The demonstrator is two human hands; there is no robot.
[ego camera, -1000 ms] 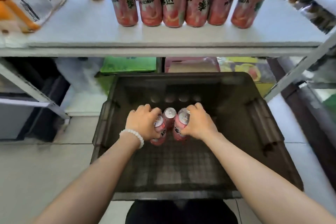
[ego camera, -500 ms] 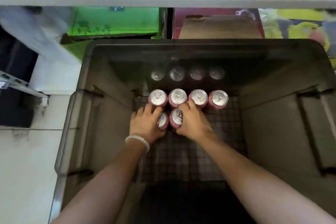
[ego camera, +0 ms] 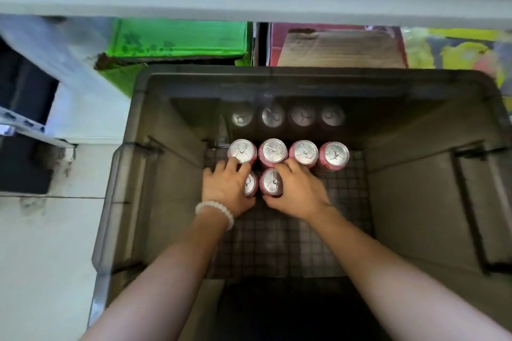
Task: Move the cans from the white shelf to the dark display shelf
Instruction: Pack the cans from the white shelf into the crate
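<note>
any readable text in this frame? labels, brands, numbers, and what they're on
None readable.
Pink drink cans in the dark plastic crate: only plain silver lids show, side labels hidden.
Green cardboard box: dark print, too blurred.
Yellow and pink packaging: graphics only, blurred.

Cans [ego camera: 304,153] are pink with silver tops, sitting in a dark grey bin [ego camera: 171,180] with a black grid floor. Green box [ego camera: 180,39] behind, white bead bracelet [ego camera: 216,212], white shelf [ego camera: 249,0] edge.
</note>
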